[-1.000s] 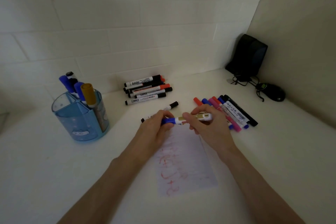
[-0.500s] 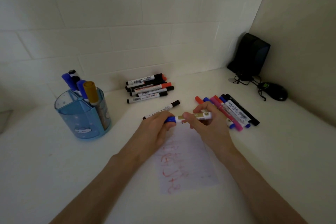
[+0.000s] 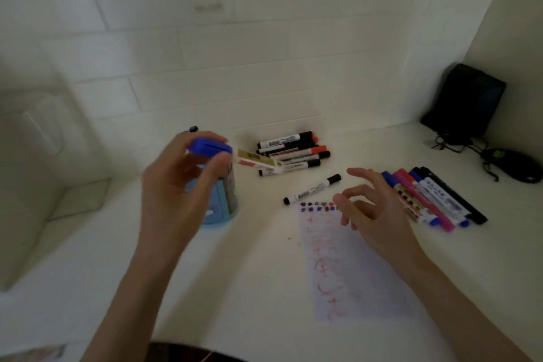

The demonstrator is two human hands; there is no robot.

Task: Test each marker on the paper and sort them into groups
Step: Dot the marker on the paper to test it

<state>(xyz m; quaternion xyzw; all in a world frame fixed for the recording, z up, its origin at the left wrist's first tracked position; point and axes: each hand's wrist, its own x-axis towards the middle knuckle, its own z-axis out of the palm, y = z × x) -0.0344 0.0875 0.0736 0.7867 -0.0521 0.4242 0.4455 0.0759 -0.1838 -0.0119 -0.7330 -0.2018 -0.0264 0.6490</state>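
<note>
The left hand point(image 3: 176, 185), raised in the left-centre of the frame, pinches a white-barrelled marker with a blue cap point(image 3: 249, 157) by the cap end, the barrel pointing right toward the pile of black- and red-capped markers point(image 3: 293, 150) by the wall. The right hand point(image 3: 373, 214) hovers well apart from it, fingers loosely spread and holding nothing, above the top of the white paper sheet with red scribbles point(image 3: 352, 267).

Held only at the cap, the barrel could slip free and drop if the cap is not seated. A careless swing could also knock the translucent blue pen cup point(image 3: 219, 209) or land the marker in the wrong group.

The cup sits mostly behind the left hand, so its contents are hidden. Blur smears the marker's label, and I cannot tell whether the cap is fully on.
</note>
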